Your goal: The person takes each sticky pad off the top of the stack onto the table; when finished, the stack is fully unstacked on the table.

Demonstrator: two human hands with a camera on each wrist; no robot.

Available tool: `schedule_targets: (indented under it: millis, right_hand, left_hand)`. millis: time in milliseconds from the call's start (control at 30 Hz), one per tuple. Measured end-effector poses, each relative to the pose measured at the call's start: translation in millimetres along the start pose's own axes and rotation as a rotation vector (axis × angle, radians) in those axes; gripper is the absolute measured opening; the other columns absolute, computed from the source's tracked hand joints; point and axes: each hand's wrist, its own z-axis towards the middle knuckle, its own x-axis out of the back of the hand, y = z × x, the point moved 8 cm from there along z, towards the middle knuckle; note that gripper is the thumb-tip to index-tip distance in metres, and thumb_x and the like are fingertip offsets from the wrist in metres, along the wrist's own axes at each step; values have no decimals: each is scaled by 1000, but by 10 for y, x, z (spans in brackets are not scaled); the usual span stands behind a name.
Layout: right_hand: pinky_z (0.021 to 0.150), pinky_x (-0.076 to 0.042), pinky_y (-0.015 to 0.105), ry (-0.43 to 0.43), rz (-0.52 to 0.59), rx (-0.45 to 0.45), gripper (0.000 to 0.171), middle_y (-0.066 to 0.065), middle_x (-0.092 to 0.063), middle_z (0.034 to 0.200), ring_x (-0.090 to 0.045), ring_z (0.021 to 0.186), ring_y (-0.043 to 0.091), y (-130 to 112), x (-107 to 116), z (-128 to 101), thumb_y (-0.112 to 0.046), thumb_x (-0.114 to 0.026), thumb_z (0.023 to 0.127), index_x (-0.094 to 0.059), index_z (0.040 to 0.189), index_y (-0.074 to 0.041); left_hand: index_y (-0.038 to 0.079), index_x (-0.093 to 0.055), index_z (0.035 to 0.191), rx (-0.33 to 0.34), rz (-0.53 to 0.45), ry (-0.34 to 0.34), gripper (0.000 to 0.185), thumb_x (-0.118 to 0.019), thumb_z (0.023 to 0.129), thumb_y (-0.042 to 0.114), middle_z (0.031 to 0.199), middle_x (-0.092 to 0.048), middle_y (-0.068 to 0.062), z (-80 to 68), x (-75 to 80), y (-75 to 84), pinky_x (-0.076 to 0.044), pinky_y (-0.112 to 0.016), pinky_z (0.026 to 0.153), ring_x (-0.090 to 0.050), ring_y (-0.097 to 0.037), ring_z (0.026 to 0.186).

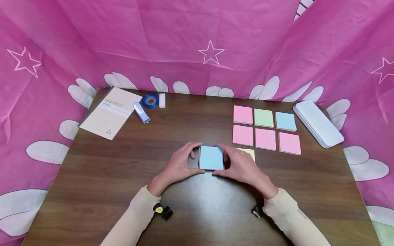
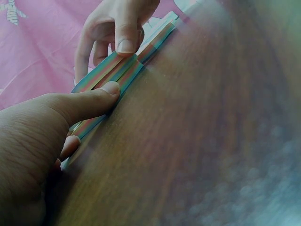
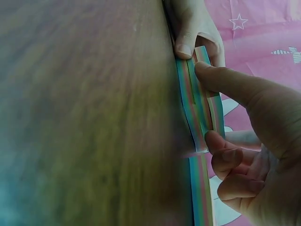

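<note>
A sticky note pad (image 1: pixel 210 158) with a light blue top sheet lies on the wooden table (image 1: pixel 123 164) at its middle. My left hand (image 1: pixel 194 160) grips its left side, thumb at the near edge and fingers at the far edge. My right hand (image 1: pixel 224 160) pinches its right side the same way. In the left wrist view the pad (image 2: pixel 110 73) shows striped coloured layers, with my left thumb (image 2: pixel 101 96) pressed on its edge. In the right wrist view my right thumb (image 3: pixel 221 80) parts an upper layer from the rest of the pad (image 3: pixel 190 103).
A yellow pad (image 1: pixel 250 152) lies partly under my right hand. Behind it, several pink, green and blue pads (image 1: pixel 264 129) form a grid. A white case (image 1: pixel 318 123) lies far right. A booklet (image 1: pixel 109 112), white dispenser (image 1: pixel 141 112), blue tape roll (image 1: pixel 150 100) and eraser (image 1: pixel 161 100) lie far left.
</note>
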Motion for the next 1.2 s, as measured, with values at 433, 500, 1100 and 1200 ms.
schedule_targets:
  millis: [433,500,1100,1200]
  right_hand:
    - [77,-57,42,16,-18,-9,92,5,-75,109,-68,88,18,-17,-8,8,-40,-102,76,-64,151,-5]
    - [75,-56,39,28,-8,-11,92,2,-73,104,-66,86,16,-6,23,-10,-41,-103,75,-64,150,-5]
    - [66,-43,29,88,17,-20,92,-5,-58,89,-51,74,10,598,531,-665,-35,-105,76,-61,153,-13]
    - [66,-42,29,95,13,-35,91,-6,-56,91,-49,76,8,735,627,-791,-32,-105,76,-61,152,-12]
  left_hand:
    - [14,-54,160,-2,-2,-3,97,-104,80,31,137,-61,-6,5,3,11,-48,-45,91,-56,-18,99]
    - [14,-54,161,3,-5,-5,97,-104,80,31,138,-61,-6,4,5,18,-47,-45,91,-56,-18,99]
    - [12,-59,157,8,2,-3,91,-103,80,32,142,-62,-5,6,-16,13,-46,-43,91,-56,-15,98]
    - [12,-58,157,10,3,-2,92,-103,80,33,142,-62,-5,3,-20,8,-45,-43,91,-56,-15,98]
